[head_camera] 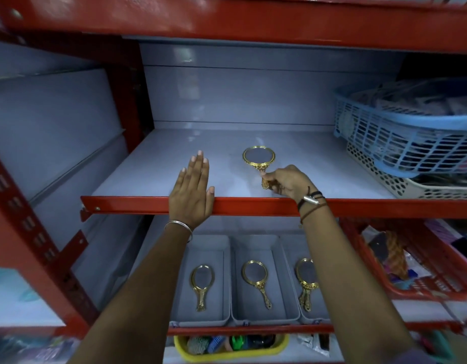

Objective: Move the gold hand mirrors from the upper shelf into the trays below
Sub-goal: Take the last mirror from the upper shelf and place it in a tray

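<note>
Head view: the right hand [285, 181] has its fingers [269, 176] pinched on the handle of the last gold mirror [258, 157], which lies flat on the upper shelf [332, 177], just behind the red front lip [148, 204]. Left hand [193, 190] lies flat and empty, fingers spread, left of the mirror. Three trays [208, 241] below the lip each hold mirrors already. Best move, I'd say: lift clear of the lip before lowering, glass up.
</note>
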Tool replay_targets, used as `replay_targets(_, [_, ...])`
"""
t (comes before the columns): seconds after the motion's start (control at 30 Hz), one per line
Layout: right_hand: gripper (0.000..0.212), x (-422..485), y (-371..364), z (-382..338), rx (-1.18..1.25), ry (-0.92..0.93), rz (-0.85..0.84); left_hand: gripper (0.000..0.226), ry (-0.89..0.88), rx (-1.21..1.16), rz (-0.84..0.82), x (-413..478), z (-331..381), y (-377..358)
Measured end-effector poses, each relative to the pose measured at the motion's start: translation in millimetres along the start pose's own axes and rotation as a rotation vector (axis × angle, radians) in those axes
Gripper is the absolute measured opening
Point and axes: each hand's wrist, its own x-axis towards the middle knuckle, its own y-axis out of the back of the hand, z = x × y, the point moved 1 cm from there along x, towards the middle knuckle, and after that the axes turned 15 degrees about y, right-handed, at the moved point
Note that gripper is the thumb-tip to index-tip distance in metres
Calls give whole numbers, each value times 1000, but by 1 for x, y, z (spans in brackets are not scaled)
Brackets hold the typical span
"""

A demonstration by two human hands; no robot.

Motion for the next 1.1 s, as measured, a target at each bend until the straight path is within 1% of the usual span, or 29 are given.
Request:
replay_targets(0.07, [16, -15, 3, -2, 99, 78, 2, 63, 11, -11, -7, -1, 1, 1])
replay_targets(0.17, [7, -47, 9, 0, 193, 153, -52, 63, 29, -28, -1, -1, 3, 3])
replay_targets(0.33, [15, -109, 6, 37, 106, 168, -192, 63, 28, -35, 1, -2, 3, 4])
replay_targets(0.5, [17, -143, 0, 110, 103, 47, -261, 62, 28, -46, 17, -4, 4, 2])
replay_targets(0.63, [15, -142, -8, 168, 109, -94, -229, 62, 36, -40, 32, -4, 4, 0])
replay_targets(0.7, [13, -135, -13, 193, 66, -162, -191, 62, 38, -34, 46, -4, 4, -2])
replay_targets(0.87, [34, -103, -30, 245, -91, -269, -107, 61, 34, -33, 102, -4, 3, -7])
replay_targets(0.93, [36, -92, -36, 259, -171, -274, -82, 61, 33, -37, 122, -3, 3, -9])
replay_targets(0.97, [33, -88, -37, 263, -208, -274, -74, 61, 33, -42, 130, -3, 3, -9])
replay_targets(1.07, [10, -80, -39, 271, -289, -306, -82, 60, 27, -46, 153, -3, 2, -12])
replay_targets(1.1, [9, -78, -40, 274, -322, -326, -99, 60, 27, -45, 159, -2, 2, -12])
